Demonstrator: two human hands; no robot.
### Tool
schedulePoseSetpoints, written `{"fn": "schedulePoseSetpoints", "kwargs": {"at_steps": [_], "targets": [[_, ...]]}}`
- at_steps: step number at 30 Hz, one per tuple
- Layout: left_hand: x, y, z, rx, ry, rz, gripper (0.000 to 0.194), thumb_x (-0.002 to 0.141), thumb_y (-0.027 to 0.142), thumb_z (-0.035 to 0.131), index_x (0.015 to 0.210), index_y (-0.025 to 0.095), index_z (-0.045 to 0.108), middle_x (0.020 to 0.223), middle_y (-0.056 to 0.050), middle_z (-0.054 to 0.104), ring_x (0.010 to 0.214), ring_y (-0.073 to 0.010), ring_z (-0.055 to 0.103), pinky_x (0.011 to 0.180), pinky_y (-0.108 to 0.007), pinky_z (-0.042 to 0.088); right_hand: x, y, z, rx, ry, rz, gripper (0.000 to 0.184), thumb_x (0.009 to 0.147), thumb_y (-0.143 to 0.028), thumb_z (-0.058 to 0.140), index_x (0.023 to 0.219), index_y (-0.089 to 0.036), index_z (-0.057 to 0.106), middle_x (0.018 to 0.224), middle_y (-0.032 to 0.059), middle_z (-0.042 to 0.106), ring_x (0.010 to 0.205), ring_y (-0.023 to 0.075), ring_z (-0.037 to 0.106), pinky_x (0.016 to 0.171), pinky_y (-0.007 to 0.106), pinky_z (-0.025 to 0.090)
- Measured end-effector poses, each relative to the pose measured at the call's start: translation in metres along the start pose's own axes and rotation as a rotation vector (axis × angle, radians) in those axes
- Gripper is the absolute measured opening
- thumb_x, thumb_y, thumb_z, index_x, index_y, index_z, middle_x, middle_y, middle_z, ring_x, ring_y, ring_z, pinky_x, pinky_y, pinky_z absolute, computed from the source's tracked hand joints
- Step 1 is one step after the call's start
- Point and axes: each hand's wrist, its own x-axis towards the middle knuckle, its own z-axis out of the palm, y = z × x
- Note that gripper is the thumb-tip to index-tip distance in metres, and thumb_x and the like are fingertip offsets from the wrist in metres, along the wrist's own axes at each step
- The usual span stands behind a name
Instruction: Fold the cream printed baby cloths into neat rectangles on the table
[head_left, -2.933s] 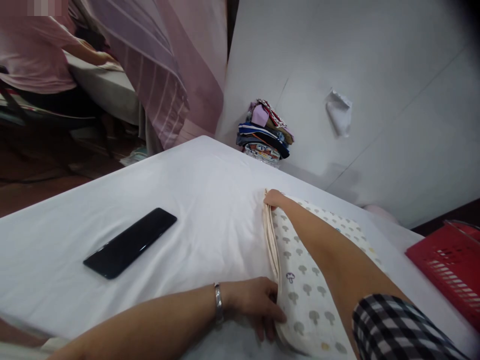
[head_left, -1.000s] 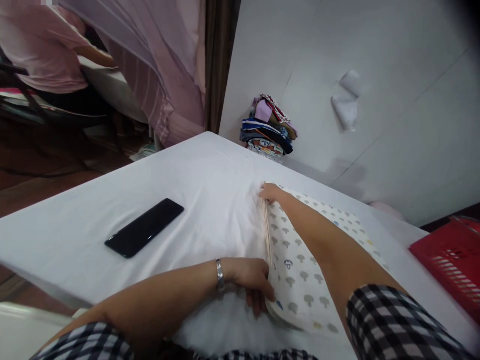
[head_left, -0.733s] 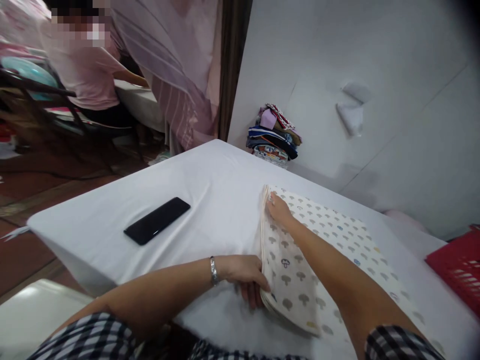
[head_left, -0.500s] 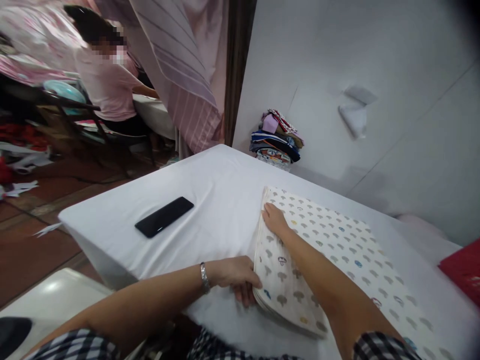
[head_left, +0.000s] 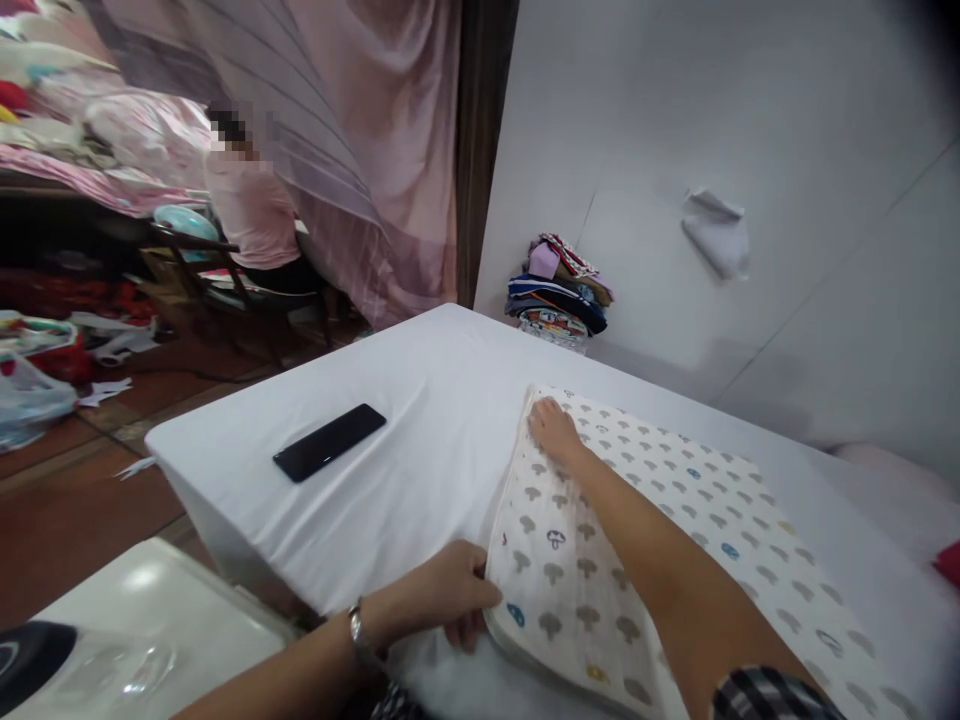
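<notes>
A cream cloth printed with grey mushrooms [head_left: 675, 490] lies folded in layers on the white-covered table [head_left: 442, 400], with its near-left corner lifted a little. My left hand [head_left: 450, 592] pinches that corner, thumb on top and fingers underneath. Across the cloth reaches my right arm; my right hand [head_left: 556, 430] presses on its top layer near the far-left corner, just inside the edge. Its fingers look slightly bent and partly blurred, and I see nothing held in them.
A black phone [head_left: 330, 442] lies left of the cloth. Folded clothes [head_left: 559, 290] are stacked by the wall. At lower left stands a white machine-like surface [head_left: 150, 610]. A person in pink [head_left: 251, 205] sits beyond the curtain [head_left: 375, 170]. Bags [head_left: 34, 400] rest on the floor.
My view has swung left and up. The left hand has drawn the cloth's near corner leftward. My right hand has shifted from the cloth's far-left edge onto its top layer.
</notes>
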Motion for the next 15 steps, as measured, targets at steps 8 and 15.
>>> {"fn": "schedulePoseSetpoints", "kwargs": {"at_steps": [8, 15], "targets": [[-0.005, 0.000, -0.001, 0.102, 0.029, 0.032, 0.011, 0.059, 0.019, 0.047, 0.062, 0.022, 0.058, 0.048, 0.004, 0.057, 0.045, -0.0160, 0.055, 0.038, -0.022, 0.038, 0.044, 0.033, 0.014, -0.014, -0.097, 0.103, 0.048, 0.095, -0.039, 0.023, 0.137, -0.020, 0.035, 0.150, 0.0083, 0.023, 0.137, 0.0237, 0.017, 0.107, 0.048, 0.018], [0.002, -0.008, -0.005, 0.118, 0.012, 0.167, 0.013, 0.064, 0.022, 0.048, 0.069, 0.024, 0.060, 0.068, 0.007, 0.060, 0.064, -0.0138, 0.051, 0.052, -0.023, 0.033, 0.051, 0.038, 0.017, 0.022, -0.100, 0.080, 0.050, 0.093, -0.042, 0.026, 0.137, -0.019, 0.034, 0.150, 0.0085, 0.021, 0.138, 0.0236, 0.013, 0.108, 0.049, 0.017]]}}
